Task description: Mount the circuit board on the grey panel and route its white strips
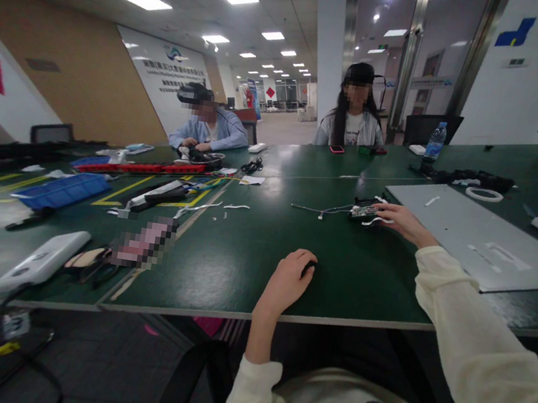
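Note:
My left hand [286,279] rests near the table's front edge, fingers curled round a small black object [310,266] whose kind I cannot make out. Farther forward and to the right, my right hand [406,223] has its fingers closed at a small bundle of electronic parts [362,211], silvery and black with a white strip. A thin cable [311,208] with a white connector runs left from this bundle across the green table [234,264]. My right fingertips partly cover the bundle.
Right of my right hand lies a large grey panel [468,224], with a white tape roll [484,194] and water bottle [435,142] behind. A blue bin [62,189], phone [144,241] and white power bank [42,260] lie left. Two people [209,128] [352,123] sit opposite, another at far right.

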Demonstrator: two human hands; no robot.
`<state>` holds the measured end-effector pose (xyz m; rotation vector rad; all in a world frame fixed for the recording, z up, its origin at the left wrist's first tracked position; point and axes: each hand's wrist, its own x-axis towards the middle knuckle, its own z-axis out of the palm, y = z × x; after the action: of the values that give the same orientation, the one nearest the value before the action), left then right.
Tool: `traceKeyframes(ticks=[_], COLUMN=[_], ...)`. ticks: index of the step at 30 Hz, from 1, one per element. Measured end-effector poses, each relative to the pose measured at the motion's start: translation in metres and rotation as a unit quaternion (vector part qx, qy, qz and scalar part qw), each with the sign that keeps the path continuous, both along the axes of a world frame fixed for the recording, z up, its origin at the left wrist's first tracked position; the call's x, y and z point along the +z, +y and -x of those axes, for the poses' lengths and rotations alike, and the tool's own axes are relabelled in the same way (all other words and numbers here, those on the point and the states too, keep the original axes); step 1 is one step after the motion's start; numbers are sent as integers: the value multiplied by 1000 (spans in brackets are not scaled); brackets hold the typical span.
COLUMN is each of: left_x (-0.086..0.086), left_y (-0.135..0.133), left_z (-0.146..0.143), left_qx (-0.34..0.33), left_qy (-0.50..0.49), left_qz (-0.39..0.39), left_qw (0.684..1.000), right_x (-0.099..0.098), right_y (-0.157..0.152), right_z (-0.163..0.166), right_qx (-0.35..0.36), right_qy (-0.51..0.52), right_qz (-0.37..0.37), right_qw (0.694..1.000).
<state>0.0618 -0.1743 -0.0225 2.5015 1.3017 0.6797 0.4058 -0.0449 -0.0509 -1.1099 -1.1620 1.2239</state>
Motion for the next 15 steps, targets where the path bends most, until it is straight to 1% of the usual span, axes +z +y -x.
traceKeyframes(ticks=[3,6,10,12,15], left_x=[-2,-1,0,0,-1], left_y=[1,1,0,0,0], left_z=[0,-1,0,0,0], left_qx=[1,2,-1,-4,-4], left_qy=[4,4,4,4,2], left_qz=[-7,-8,-8,-10,-11], left_qw=[1000,1000,1000,1000,1000], right_x=[-3,-5,-4,-2,0], right_y=[0,0,-4,-7,-9], right_z=[9,21,38,46,55], right_qx=[47,109,172,170,114], right_qy=[21,34,5,-25,-44], right_qz=[7,23,30,22,22], right_qw=[999,993,985,985,992])
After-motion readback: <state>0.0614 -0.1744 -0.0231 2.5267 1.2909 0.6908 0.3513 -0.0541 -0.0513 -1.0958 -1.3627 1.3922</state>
